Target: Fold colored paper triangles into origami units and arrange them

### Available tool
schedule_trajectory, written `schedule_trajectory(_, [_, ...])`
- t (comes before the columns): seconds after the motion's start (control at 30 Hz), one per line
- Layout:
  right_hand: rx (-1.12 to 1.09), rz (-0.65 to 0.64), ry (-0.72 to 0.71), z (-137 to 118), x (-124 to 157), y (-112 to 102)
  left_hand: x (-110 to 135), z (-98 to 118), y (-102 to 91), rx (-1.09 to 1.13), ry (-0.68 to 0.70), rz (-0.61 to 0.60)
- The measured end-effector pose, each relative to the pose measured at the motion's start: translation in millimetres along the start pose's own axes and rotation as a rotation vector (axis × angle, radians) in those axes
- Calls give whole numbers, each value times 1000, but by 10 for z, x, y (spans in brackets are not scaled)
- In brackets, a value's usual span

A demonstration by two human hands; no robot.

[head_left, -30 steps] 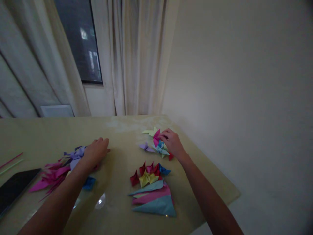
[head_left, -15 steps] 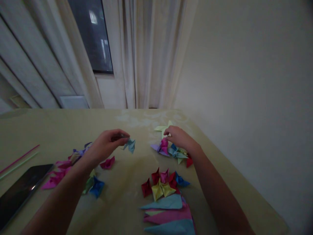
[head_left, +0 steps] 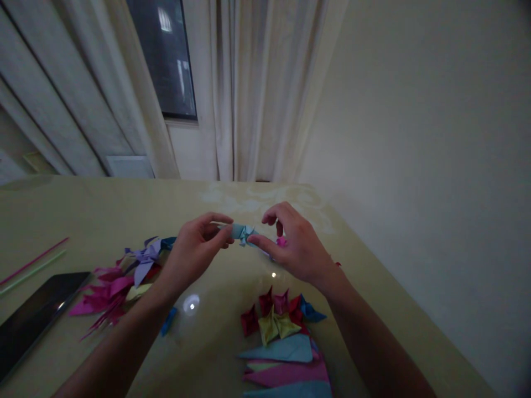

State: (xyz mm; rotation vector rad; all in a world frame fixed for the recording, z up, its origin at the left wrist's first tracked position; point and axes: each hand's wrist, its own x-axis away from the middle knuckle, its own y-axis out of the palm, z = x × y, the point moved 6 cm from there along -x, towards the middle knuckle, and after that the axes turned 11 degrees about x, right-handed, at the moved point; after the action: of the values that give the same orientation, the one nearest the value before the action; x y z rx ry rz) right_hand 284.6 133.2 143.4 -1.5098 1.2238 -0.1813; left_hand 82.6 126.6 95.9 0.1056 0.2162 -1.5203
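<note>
In front of me, at mid-height over the table, my left hand [head_left: 205, 237] pinches a light blue folded paper piece [head_left: 237, 230] between thumb and fingers. Small pointed folds stick out at its right end. My right hand [head_left: 290, 240] is beside it, its thumb touching these folds from the right. The other right fingers are curved, raised and apart from the thumb. Behind the right hand, a pink folded paper piece [head_left: 281, 241] shows in part. Most of the papers around it are hidden by that hand.
Folded red, yellow and blue paper pieces [head_left: 274, 323] lie near the front, above stacked blue and pink paper cones [head_left: 286, 365]. Pink and purple paper flowers [head_left: 112, 290] lie left, beside a black phone [head_left: 39, 307] and two thin sticks [head_left: 35, 260]. A wall [head_left: 435, 166] stands right.
My left hand has moved right with the light blue paper. My right hand has come left, away from the paper pile at the back, and its thumb now touches the light blue paper.
</note>
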Motion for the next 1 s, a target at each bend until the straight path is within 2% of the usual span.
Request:
schedule_trajectory(0.07, [76, 18, 32, 23, -5, 29, -2, -5, 14, 57, 4, 18])
schedule_trajectory(0.17, [126, 25, 62, 74, -24, 111, 13, 6, 101, 124, -3, -19])
schedule_trajectory(0.3, [92, 48, 17, 115, -52, 146, 37, 13, 225, 136, -26, -126])
schedule_trajectory(0.37, [82, 58, 2, 142, -57, 110, 45, -5, 222, 35, -32, -208])
schedule_trajectory(0.43, [99, 34, -1, 181, -57, 69, 46, -77, 112, -201, -36, -269])
schedule_trajectory(0.57, [103, -109, -10, 277, -61, 98, 10, -382, -401, -854, -52, -235])
schedule_trajectory(0.67, [81, -179, -38, 341, -76, 255, -21, -657, -684, -1104, -147, -280])
schedule_trajectory(0.73, [97, -229, -63, 388, -77, 438, -40, -792, -741, -1144, -240, -340])
schedule_trajectory(0.83, [164, -327, -78, 485, -42, 747, -61, -894, -685, -1098, -339, -427])
schedule_trajectory(0.93, [280, -392, -69, 568, 4, 928, -86, -897, -596, -996, -329, -449])
schedule_trajectory(1.0, [317, -379, -64, 567, 13, 924, -97, -848, -533, -896, -281, -456])
